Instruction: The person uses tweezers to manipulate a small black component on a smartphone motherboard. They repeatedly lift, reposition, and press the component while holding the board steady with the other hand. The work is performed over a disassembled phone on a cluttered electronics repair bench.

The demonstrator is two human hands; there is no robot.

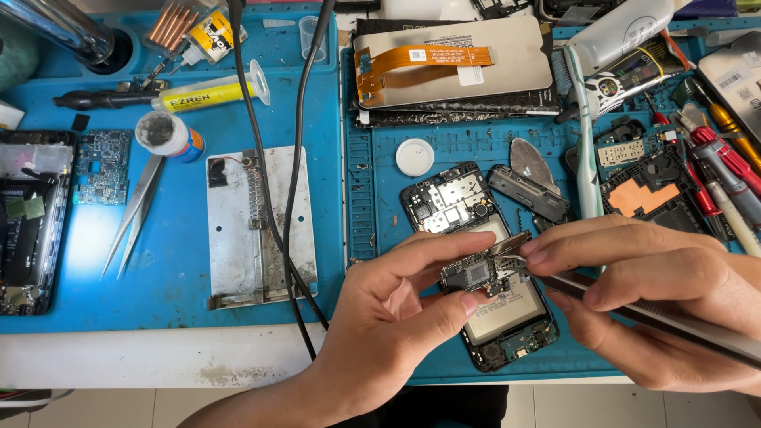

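Observation:
My left hand (pixel 396 313) pinches a small dark circuit board (pixel 473 275) between thumb and fingers, just above an opened phone (pixel 452 202) lying on the blue mat (pixel 174 261). My right hand (pixel 658 293) grips metal tweezers (pixel 658 317) whose tips reach the right edge of the board, at a small metal shield piece (pixel 507 247). The phone's battery (pixel 511 305) shows partly under both hands.
A metal holder plate (pixel 261 226) crossed by two black cables lies left of centre. Another pair of tweezers (pixel 135 214), a small jar (pixel 168 135), a syringe tube (pixel 210 93), a second circuit board (pixel 105 166) and another opened phone (pixel 32 222) lie left. Screens, screwdrivers (pixel 725 162) and loose parts crowd the back right.

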